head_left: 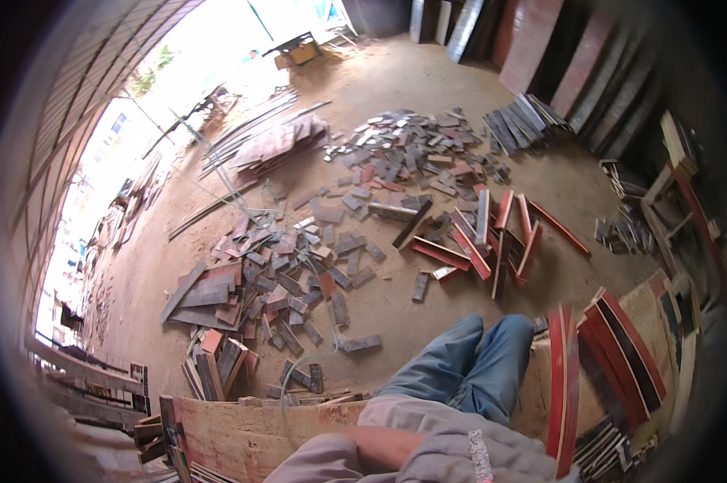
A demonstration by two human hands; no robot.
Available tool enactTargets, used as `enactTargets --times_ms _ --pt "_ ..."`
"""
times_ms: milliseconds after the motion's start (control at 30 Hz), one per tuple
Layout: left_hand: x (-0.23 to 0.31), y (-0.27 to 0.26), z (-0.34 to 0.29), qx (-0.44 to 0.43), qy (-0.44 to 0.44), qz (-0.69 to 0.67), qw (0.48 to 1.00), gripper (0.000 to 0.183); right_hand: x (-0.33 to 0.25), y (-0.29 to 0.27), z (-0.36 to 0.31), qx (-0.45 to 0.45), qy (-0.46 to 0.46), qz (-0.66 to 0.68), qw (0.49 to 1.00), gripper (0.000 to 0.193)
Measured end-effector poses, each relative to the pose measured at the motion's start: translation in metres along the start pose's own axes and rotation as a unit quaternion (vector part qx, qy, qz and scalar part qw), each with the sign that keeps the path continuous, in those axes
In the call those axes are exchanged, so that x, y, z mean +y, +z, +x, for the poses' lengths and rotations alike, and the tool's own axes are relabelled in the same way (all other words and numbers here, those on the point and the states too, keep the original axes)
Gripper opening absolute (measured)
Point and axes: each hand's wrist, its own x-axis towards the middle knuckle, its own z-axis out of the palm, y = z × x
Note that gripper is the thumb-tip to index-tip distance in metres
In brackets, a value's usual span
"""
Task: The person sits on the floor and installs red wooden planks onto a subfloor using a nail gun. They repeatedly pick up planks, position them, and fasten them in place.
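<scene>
Neither of my hands shows. My bare left forearm (384,447) reaches across my front from a grey sleeve (319,460), and its far end disappears behind the grey cloth of my shirt (468,443). Close on my right, a long red board with pale edges (562,378) runs down to the lower edge, slightly blurred. Whether a hand touches it cannot be seen. Beside it, several red and dark boards (619,354) lie on a wooden surface (541,362).
Wood offcuts lie in heaps (279,274) ahead and farther off (420,145). Red-edged wooden pieces (492,237) lie crisscrossed in front of my knees (492,346). A thin cable (335,330) trails over the floor on the left. Tall panels (581,64) lean at the back right.
</scene>
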Motion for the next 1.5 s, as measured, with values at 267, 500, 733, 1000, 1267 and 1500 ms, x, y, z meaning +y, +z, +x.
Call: enactTargets --times_ms 267,500,733,1000,1267,1500 --pt "-0.023 0.005 -0.02 0.04 -0.184 -0.062 0.98 0.042 -0.212 0.042 0.124 0.029 -0.147 0.434 0.888 0.046" --pt "-0.022 -0.005 -0.026 0.055 -0.236 -0.07 0.968 0.042 -0.206 0.077 0.109 -0.021 -0.122 0.488 0.864 0.029" --pt "-0.025 -0.011 -0.026 0.076 -0.276 -0.06 0.956 0.042 -0.099 0.106 0.047 0.006 -0.012 0.478 0.878 0.025" --pt "-0.052 -0.088 -0.076 0.14 -0.312 0.1 0.934 0.046 -0.073 0.12 0.041 0.052 0.083 0.458 0.884 0.023" --pt "-0.139 -0.335 -0.197 0.486 -0.576 0.323 0.572 0.031 -0.066 0.1 0.035 -0.048 0.043 0.499 0.864 0.063" --pt "-0.155 -0.274 -0.174 0.386 -0.527 0.197 0.731 0.039 -0.042 0.105 0.031 0.104 0.059 0.493 0.862 0.02"
